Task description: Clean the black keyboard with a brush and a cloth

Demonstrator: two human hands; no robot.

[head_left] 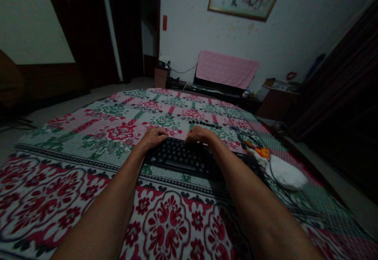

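Note:
A black keyboard [180, 159] lies on the patterned bed cover in front of me, its right part covered by my right forearm. At its far left corner is my left hand [152, 137], the thumb along the top edge and the fingers curled round the side. My right hand [198, 134] is at the far edge near the middle, fingers bent and pinched together over the top row. Whatever lies between those fingertips is too small and dark to make out. Just beyond it, a row of small black pieces [203, 124], which look like keycaps, lies on the cover.
The flowered bed cover [168, 224] spreads all around. On the right lie a dark cable [248, 136], an orange item [261, 150] and a white bundle [288, 172]. Past the bed, a pink towel [227, 69] hangs over a dark screen.

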